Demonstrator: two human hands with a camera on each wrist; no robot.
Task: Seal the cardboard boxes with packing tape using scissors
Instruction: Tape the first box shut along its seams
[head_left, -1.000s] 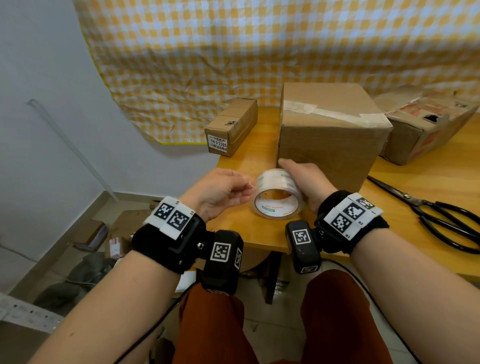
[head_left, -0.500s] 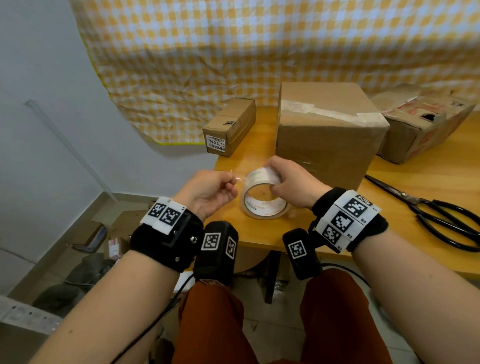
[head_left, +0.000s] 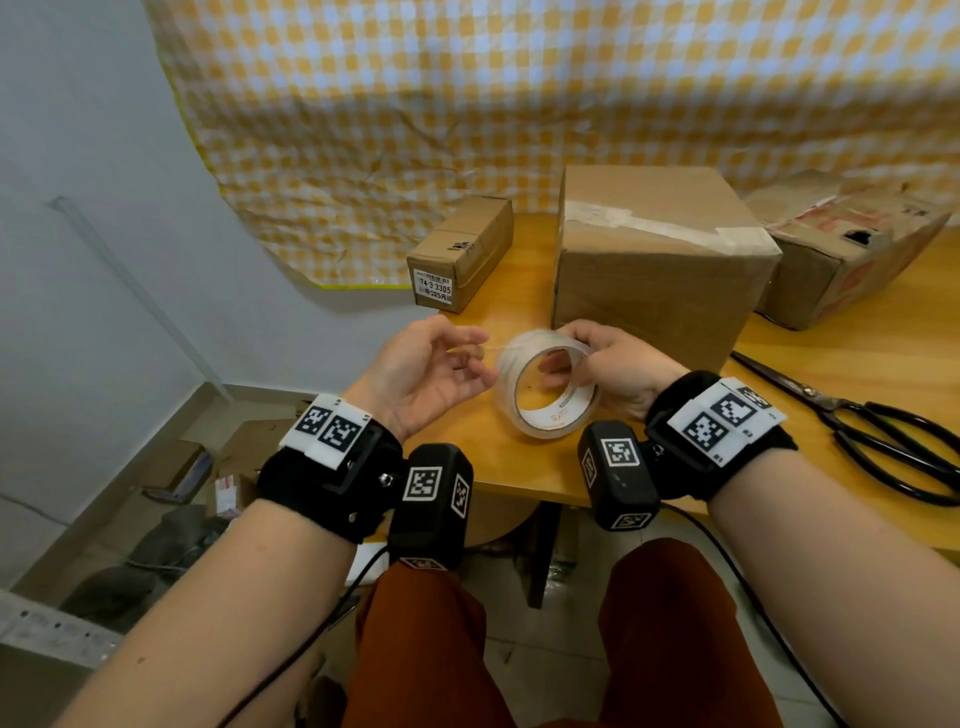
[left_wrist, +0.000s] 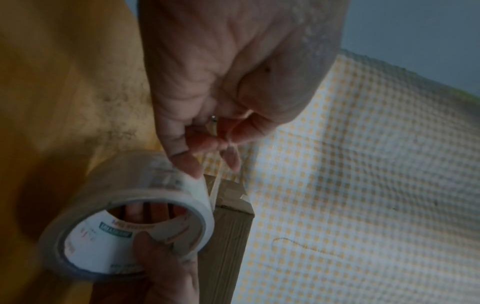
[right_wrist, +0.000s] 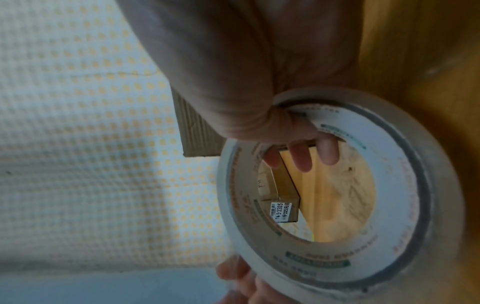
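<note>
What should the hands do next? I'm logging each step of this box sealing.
Probably draw out more tape. The right hand grips the tape roll, fingers through its core; the left hand pinches the peeled end, still close to the roll. The scissors lie untouched on the table.

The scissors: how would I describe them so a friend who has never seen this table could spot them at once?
Start at the wooden table and find the big taped cardboard box in the middle. Just right of it, near the table's front edge, lie the scissors, flat, blades pointing toward that box. They are the only dark metal thing there, with large black loop handles, while all around is brown cardboard.
</note>
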